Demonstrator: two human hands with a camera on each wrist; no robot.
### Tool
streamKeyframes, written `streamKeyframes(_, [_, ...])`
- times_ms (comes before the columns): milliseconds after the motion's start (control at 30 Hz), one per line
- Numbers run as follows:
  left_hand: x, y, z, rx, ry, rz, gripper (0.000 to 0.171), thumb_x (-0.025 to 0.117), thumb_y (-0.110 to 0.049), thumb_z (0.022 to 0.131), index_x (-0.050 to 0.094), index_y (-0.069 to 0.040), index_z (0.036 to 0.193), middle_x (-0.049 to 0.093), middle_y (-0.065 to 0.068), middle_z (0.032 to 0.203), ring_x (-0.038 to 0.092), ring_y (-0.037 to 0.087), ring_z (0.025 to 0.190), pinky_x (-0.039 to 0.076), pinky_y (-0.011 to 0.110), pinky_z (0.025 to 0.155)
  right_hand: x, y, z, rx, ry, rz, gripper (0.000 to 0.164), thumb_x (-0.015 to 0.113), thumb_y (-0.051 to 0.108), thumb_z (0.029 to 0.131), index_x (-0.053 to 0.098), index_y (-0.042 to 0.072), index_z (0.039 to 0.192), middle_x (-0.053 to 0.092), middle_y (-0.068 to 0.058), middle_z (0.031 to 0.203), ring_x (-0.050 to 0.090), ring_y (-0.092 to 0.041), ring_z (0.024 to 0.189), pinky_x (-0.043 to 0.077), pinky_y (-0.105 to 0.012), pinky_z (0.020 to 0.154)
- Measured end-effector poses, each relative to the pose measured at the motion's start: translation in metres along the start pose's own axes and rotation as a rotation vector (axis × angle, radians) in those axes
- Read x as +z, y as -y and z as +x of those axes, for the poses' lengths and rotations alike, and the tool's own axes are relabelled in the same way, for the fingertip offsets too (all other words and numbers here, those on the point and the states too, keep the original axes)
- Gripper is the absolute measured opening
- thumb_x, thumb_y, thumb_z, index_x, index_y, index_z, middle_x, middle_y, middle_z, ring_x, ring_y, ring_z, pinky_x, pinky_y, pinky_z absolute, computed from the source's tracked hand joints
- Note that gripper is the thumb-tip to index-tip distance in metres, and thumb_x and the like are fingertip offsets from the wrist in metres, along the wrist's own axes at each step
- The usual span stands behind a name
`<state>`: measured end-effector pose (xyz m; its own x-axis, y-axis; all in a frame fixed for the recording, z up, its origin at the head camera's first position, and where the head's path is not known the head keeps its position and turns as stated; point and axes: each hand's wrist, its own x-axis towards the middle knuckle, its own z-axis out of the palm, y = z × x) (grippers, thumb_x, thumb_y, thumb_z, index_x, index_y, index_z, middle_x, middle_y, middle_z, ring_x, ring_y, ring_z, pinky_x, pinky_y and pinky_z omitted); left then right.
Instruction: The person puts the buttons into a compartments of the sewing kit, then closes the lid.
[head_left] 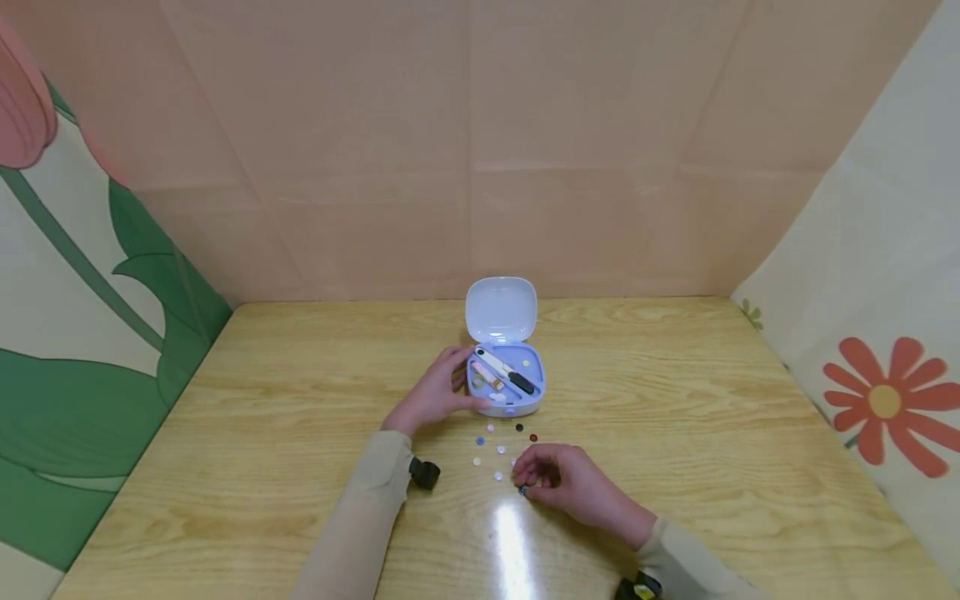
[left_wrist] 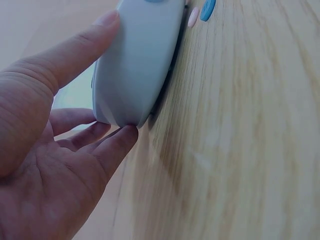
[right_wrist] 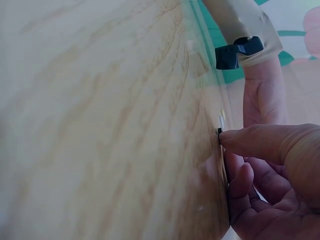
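Note:
A small lilac box [head_left: 537, 398] stands on the table with its lid [head_left: 501, 310] raised at the back. My left hand [head_left: 437, 390] grips the box's left side, thumb on the front wall and fingers round the far corner. In the box lie a white tool with a black end [head_left: 504, 370], a pink strip with a gold end [head_left: 489, 377] and small pale pieces. My right hand [head_left: 572, 487] is low over the table in front of the box. Its thumb and finger pinch a small dark button [head_left: 522, 490] at the tabletop; the fingers partly hide it.
Between the box and my right hand several loose buttons are scattered: a blue button [head_left: 480, 441], a black button [head_left: 519, 427], a red button [head_left: 533, 437] and pale ones. The wooden table [head_left: 300, 400] meets a plain wall [head_left: 360, 208] behind and printed panels at the sides.

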<state>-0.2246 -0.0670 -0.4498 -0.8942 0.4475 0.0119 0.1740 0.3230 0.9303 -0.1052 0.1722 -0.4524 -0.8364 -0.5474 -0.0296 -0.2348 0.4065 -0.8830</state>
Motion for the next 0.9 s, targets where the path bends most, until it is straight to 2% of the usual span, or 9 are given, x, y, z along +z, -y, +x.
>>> streamKeyframes(267, [-0.0001, 0.0010, 0.0000, -0.006, 0.001, -0.010, 0.094, 0.083, -0.018, 0.072, 0.031, -0.011, 0.150, 0.038, 0.002, 0.134, 0.038, 0.020, 0.132, 0.035, 0.025, 0.108, 0.0008, -0.0001, 0.0007, -0.036, -0.002, -0.004, 0.026, 0.072, -0.009, 0.076, 0.066, 0.005, 0.098, 0.068, -0.004, 0.090, 0.062, -0.015, 0.080, 0.057, -0.025, 0.068])
streamKeyframes(767, [-0.0008, -0.0009, -0.0004, -0.020, 0.008, 0.002, 0.094, 0.083, -0.019, 0.073, 0.030, -0.011, 0.150, 0.037, 0.003, 0.135, 0.037, 0.020, 0.132, 0.035, 0.027, 0.109, -0.0002, -0.0001, 0.0004, 0.016, 0.018, -0.001, 0.026, 0.073, -0.005, 0.078, 0.065, 0.008, 0.099, 0.064, 0.000, 0.088, 0.058, -0.016, 0.079, 0.054, -0.023, 0.065])
streamKeyframes(900, [-0.0009, -0.0039, -0.0020, -0.018, 0.013, -0.013, 0.094, 0.083, -0.017, 0.073, 0.029, -0.010, 0.150, 0.037, 0.007, 0.137, 0.036, 0.024, 0.133, 0.034, 0.031, 0.110, 0.0002, -0.0017, 0.0004, 0.018, 0.012, 0.003, 0.026, 0.074, -0.003, 0.078, 0.065, 0.009, 0.098, 0.063, -0.001, 0.087, 0.057, -0.016, 0.077, 0.052, -0.022, 0.063])
